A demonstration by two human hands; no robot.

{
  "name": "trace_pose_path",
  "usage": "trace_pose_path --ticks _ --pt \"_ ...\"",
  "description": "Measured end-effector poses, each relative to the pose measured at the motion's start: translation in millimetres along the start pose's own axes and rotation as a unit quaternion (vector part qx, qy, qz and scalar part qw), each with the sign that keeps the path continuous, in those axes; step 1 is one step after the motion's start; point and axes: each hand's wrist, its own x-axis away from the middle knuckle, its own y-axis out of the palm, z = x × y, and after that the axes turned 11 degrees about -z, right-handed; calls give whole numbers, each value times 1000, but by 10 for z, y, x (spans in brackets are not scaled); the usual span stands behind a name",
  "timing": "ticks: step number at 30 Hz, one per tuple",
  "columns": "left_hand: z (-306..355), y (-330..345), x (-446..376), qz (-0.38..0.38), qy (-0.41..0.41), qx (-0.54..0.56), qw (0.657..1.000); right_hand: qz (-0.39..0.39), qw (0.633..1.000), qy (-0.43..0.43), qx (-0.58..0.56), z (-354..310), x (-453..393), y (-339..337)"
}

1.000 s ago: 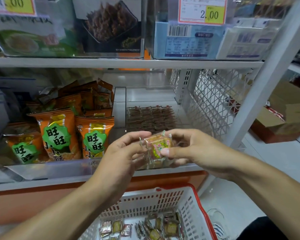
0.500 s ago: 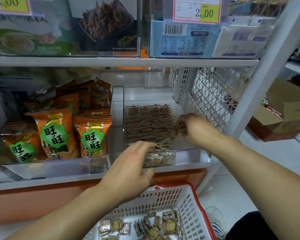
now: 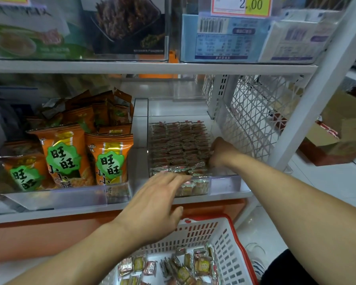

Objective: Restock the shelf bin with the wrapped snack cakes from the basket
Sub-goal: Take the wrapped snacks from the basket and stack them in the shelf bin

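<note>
Head view, the only one on offer, looks down at a shop shelf with a clear shelf bin point(image 3: 224, 182) at centre frame. Most of its floor is already packed with rows of wrapped snack cakes point(image 3: 179, 145), laid edge to edge from the back toward the front lip, so the restocking looks well along. The right hand point(image 3: 219, 153) reaches into the bin at its right side, fingers curled down among the cakes; whether it pinches one or only tucks the row I cannot tell, since the fingertips are hidden. The left hand point(image 3: 152, 204) hovers low in the centre of the frame, just before the bin's front wall, fingers spread and straight, holding nothing.

At the bottom of the frame sits the white basket point(image 3: 224, 243) with its red rim, and a loose heap of cakes lies in it, so a fair number are left to move. Orange snack bags point(image 3: 109, 159) fill the neighbouring bin at left.
</note>
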Motion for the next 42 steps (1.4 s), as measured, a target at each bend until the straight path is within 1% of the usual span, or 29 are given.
trace_pose_path --ticks 3,5,6,8,9,10,11,12,13,14,15,16,17,19,20,22,23,24,25,27,28,29,31,33,34,36,39,42 --pt "-9 -2 -7 -3 4 4 1000 -12 1000 1 0 -15 39 -19" --pt "5 -18 5 -2 10 10 1000 -19 999 0 43 -65 134 -54" --pt "18 -35 15 5 12 15 1000 -8 997 -14 79 -115 213 -90" --pt "48 -90 51 42 15 17 999 54 986 -66 143 -237 437 -185" --pt "68 -129 68 70 18 7 997 98 977 -102 161 -290 560 -240" --pt "83 -158 88 94 22 -6 995 139 965 -142 172 -338 709 -281" --pt "90 -170 108 107 28 -13 994 163 954 -190 163 -364 866 -300" --pt "93 -151 136 105 34 -10 994 151 950 -241 129 -368 1038 -290" --pt "81 -103 181 83 34 -2 996 95 947 -296 85 -363 1227 -233" --pt "43 -25 251 43 25 7 999 16 937 -343 55 -356 1405 -114" --pt "-13 100 343 -15 9 15 1000 -68 927 -364 59 -328 1556 75" --pt "-87 273 449 -83 -11 18 996 -129 916 -368 94 -262 1646 309" --pt "-178 468 565 -157 -32 13 987 -169 905 -360 150 -155 1682 590" --pt "-379 851 831 -305 -78 3 949 -243 880 -320 256 107 1674 1233" --pt "-469 1010 958 -362 -103 3 927 -292 867 -294 279 265 1630 1559" --pt "-639 1274 1151 -438 -154 2 886 -378 847 -236 291 601 1470 2126" --pt "-713 1395 1214 -459 -177 -2 870 -399 844 -209 293 751 1372 2351" --pt "-773 1505 1255 -471 -195 -6 861 -401 849 -188 288 878 1274 2549" --pt "-819 1605 1273 -473 -205 -8 857 -389 862 -175 272 969 1176 2718" --pt "-857 1800 1267 -464 -210 6 861 -350 898 -165 211 1054 1019 2998" --pt "-849 1898 1249 -457 -207 20 865 -328 909 -165 196 1077 950 3141" --pt "-829 2001 1227 -455 -201 34 867 -313 912 -174 202 1077 893 3267" --pt "-754 2234 1187 -464 -182 47 865 -307 898 -190 253 1063 837 3487" --pt "-656 2497 1161 -462 -171 44 869 -327 871 -210 300 1048 786 3641" --pt "-608 2627 1147 -458 -171 45 871 -333 858 -222 320 1058 752 3699" --pt "-550 2869 1116 -461 -175 37 869 -322 842 -246 355 1079 690 3754" --pt "-571 3131 1076 -472 -177 24 863 -297 832 -256 393 1134 624 3798" --pt "-622 3308 1088 -453 -208 77 863 -301 840 -227 391 1221 593 3815"
